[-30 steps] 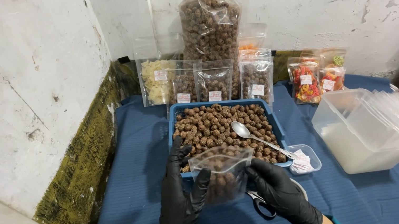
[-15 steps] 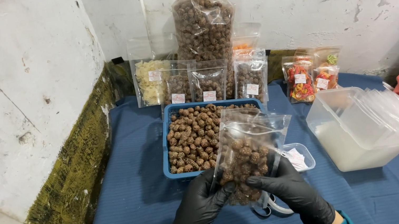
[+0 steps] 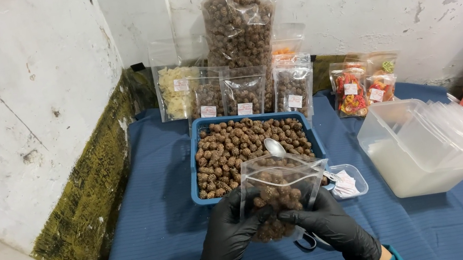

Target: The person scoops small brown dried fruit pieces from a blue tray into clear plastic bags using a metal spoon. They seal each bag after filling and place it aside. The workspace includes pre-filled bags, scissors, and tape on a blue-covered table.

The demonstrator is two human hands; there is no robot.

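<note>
Currently: pouch [image 3: 279,193] of brown balls, upright above the cloth [image 3: 155,235], near the tray [image 3: 198,154] (spoon [image 3: 276,147] inside). Left hand [image 3: 225,245] and right hand [image 3: 327,226], fingers clasped on its lower half. Step judged: filling done; mouth open, sealing needs pinching.

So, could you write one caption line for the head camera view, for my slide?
Two gloved hands, left and right, hold a clear pouch of brown balls before a blue tray.
</note>
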